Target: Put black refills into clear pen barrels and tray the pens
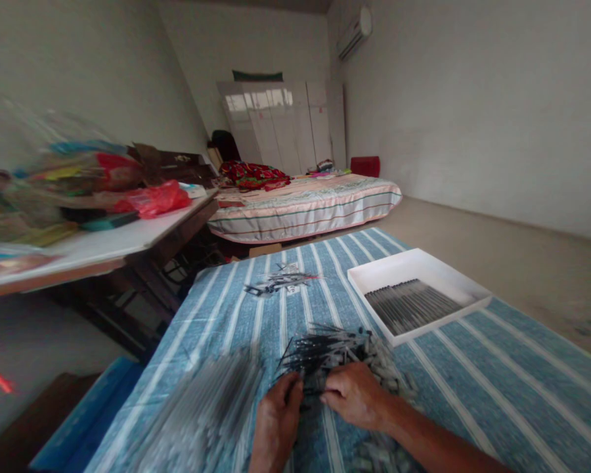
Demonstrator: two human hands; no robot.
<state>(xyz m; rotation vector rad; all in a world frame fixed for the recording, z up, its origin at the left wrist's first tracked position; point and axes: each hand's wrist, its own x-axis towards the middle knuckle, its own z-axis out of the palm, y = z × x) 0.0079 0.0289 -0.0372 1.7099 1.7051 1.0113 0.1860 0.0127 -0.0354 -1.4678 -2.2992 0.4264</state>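
Observation:
My left hand (278,415) and my right hand (358,397) are close together over the cloth, both with fingers pinched. A thin dark pen part (313,391) seems to run between their fingertips, though blur hides its exact shape. Just beyond them lies a loose heap of thin black pen parts (320,348). Small pale translucent pieces (387,368) are scattered beside the right hand, with more under that forearm. Left of my left hand, many long clear pen tubes (204,404) lie side by side in a blurred pile.
A white open box (453,279) holds a row of dark pens (411,305) at the right. A smaller bunch of black sticks (280,281) lies farther back on the striped blue tablecloth (241,315). Beyond stand a bed (315,210) and a cluttered white table (108,246).

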